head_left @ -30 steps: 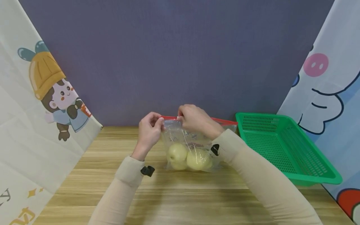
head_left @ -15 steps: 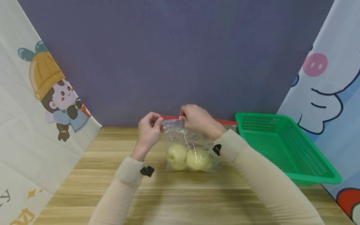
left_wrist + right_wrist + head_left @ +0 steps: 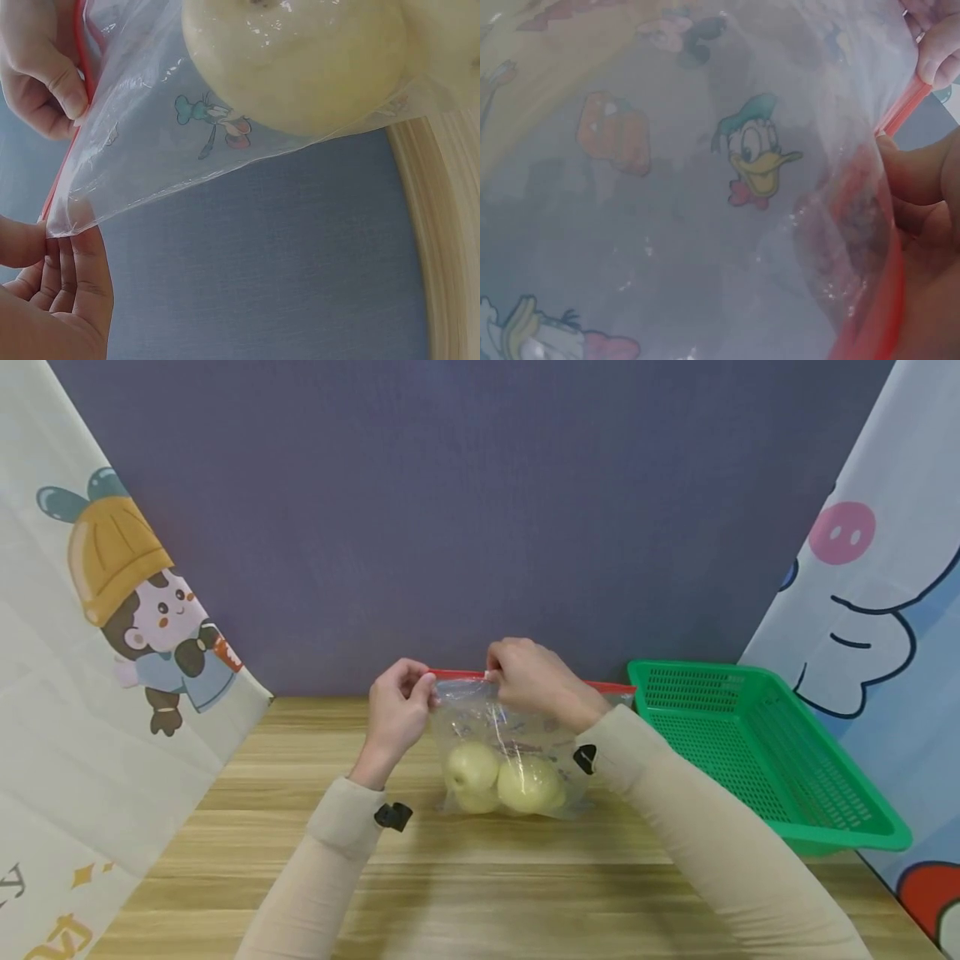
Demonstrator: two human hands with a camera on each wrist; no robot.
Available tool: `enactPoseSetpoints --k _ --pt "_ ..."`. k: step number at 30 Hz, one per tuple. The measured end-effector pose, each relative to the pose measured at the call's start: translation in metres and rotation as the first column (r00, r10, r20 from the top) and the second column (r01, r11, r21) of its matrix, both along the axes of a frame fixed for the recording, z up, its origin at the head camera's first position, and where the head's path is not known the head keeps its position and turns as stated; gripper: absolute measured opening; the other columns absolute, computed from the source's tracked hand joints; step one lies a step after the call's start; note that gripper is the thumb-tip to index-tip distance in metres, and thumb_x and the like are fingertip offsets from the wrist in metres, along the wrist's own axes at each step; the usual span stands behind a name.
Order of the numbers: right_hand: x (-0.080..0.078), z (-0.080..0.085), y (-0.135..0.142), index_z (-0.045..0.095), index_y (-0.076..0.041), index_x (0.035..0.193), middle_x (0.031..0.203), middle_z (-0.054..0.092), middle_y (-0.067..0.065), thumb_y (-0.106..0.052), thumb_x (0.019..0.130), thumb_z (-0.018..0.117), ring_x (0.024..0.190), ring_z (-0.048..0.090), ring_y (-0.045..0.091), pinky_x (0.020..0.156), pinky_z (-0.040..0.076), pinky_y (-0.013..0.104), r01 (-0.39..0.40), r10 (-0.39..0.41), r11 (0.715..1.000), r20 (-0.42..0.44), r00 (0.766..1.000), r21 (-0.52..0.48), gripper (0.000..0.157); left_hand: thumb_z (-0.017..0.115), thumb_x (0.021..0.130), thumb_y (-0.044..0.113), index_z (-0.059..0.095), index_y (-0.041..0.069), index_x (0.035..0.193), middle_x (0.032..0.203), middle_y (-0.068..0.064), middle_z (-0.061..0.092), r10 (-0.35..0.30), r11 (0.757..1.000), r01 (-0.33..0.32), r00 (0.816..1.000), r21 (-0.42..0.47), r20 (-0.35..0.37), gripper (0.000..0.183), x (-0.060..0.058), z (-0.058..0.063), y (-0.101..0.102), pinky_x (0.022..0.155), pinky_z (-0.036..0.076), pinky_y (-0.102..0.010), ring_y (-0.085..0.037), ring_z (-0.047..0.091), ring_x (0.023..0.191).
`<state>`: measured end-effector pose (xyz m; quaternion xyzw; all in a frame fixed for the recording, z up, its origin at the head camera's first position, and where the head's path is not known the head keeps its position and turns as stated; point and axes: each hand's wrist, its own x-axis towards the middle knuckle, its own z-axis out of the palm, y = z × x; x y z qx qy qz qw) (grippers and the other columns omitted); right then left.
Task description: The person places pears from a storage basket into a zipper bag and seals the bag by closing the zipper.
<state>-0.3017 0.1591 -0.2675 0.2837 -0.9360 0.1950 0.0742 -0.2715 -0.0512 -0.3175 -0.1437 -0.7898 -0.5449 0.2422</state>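
Note:
A clear zip bag (image 3: pixel 459 717) with a red zip strip (image 3: pixel 457 675) stands upright on the table in the head view. Inside it lie several round, pale yellow fruits (image 3: pixel 528 787), pear-like in look. With thumb and fingers my left hand (image 3: pixel 399 714) pinches the bag's top left corner. My right hand (image 3: pixel 538 681) pinches the red strip left of its middle, at a small white slider (image 3: pixel 491 676) that the fingers partly cover. Cartoon prints, such as a duck's head (image 3: pixel 757 154), show on the plastic in the right wrist view.
To the right of the bag is a green perforated basket (image 3: pixel 847 839), with nothing seen in it. A dark wall (image 3: pixel 480 510) rises behind the wooden table (image 3: pixel 480 893), and printed cloths (image 3: pixel 60 635) hang at both sides.
My right hand has slid a little to the right along the red strip, the white slider going with it. The left hand stays at the corner, and the fruits have not moved.

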Motion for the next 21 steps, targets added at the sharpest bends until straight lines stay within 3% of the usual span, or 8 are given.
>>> enactPoseSetpoints --k 21 --pt "0.0010 0.0015 0.0063 0.065 -0.009 0.099 0.096 0.061 0.003 -0.014 0.101 0.061 0.085 0.059 0.021 0.070 0.054 0.035 0.012 -0.012 1.000 -0.035 0.999 0.007 0.007 0.060 0.102 0.003 0.064 -0.004 0.099 0.081 -0.020 0.066 0.006 1.000 -0.006 1.000 -0.001 0.011 0.008 0.0015 0.0026 -0.0043 0.055 0.057 -0.026 -0.022 0.064 0.066"
